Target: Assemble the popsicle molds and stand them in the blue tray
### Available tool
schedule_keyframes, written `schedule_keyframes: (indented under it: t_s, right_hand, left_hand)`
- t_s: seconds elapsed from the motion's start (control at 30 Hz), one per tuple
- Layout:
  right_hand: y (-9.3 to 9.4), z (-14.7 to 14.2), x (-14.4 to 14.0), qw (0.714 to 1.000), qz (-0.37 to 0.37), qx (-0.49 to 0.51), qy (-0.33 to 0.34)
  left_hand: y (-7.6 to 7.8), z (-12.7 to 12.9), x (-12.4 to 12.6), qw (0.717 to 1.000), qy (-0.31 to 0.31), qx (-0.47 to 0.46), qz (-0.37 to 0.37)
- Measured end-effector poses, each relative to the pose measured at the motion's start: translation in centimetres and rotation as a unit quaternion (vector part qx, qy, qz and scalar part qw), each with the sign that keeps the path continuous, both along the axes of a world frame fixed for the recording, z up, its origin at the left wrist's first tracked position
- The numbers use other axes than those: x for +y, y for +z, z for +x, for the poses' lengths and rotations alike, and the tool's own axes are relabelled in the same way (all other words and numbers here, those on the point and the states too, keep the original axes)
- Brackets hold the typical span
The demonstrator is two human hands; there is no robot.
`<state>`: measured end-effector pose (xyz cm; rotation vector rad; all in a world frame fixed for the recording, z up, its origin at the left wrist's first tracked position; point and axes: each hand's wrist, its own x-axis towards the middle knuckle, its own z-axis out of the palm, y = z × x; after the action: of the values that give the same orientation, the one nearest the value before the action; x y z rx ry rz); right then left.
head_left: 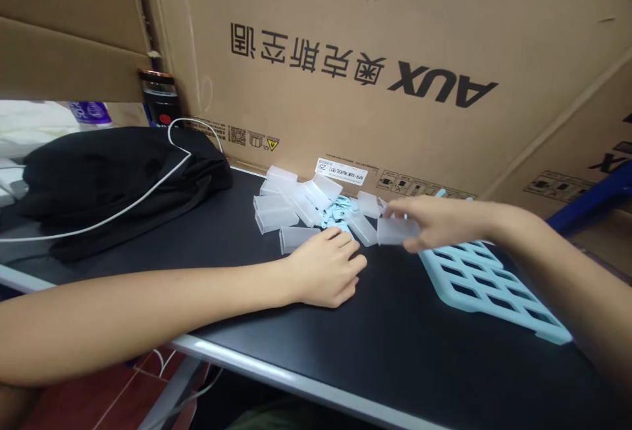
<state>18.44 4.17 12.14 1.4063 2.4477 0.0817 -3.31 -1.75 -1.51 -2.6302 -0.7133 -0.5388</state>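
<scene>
Loose containers (276,215): rectangular, slim, of translucent, frosty-white material; scattered at varied angles about the centre of the frame, some overlapping. Rims look slightly thicker than the walls on several.

Held container (390,230): same type, right of centre, lying lengthwise across the frame. Right hand (434,218) has thumb and fingers closed about its right end; edges there slightly blurred.

Small pieces (338,211): pale blue, thin, heaped among the loose containers at centre; individual outlines too small to resolve fully.

Left hand (326,268): centre of frame, palm down, fingers curled, just below the heap. Cannot tell whether anything is in its grip.

Rack (457,298): light blue, lattice of slanted rectangular openings, rounded corner, right of frame, partly hidden by the right arm. Surface beneath: black tabletop (390,338).
</scene>
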Motion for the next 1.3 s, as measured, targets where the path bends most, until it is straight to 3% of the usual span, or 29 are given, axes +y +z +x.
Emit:
schedule_keyframes:
  t_s: [0.07,0.17,0.43,0.73,1.17,1.3]
  right_hand:
    - [-0.8,0.4,-0.9,0.997,-0.075,-0.012,0.007]
    - [-1.4,0.8,-1.2,0.996,-0.089,-0.001,0.015]
    - [-1.0,1.4,-2.2,0.997,-0.061,0.031,0.042]
    - [-1.0,-1.4,-4.1,0.992,-0.089,0.062,0.071]
    - [-3.1,-2.2,-3.8,0.981,-0.130,0.113,0.086]
    - [-3.7,-2.8,-4.1,0.985,-0.103,0.111,0.088]
  left_hand:
    - [-0.3,-0.1,0.2,1.000,0.026,-0.011,-0.013]
    - [-0.5,0.0,0.3,0.999,0.025,-0.004,-0.025]
    - [0.3,0.8,-0.6,0.992,-0.119,0.035,-0.014]
    - [0.3,0.7,-0.6,0.999,0.000,-0.028,-0.039]
    - [-0.4,0.5,-0.2,0.998,-0.023,-0.022,-0.056]
    - [-0.3,0.6,-0.2,0.997,-0.019,-0.030,-0.074]
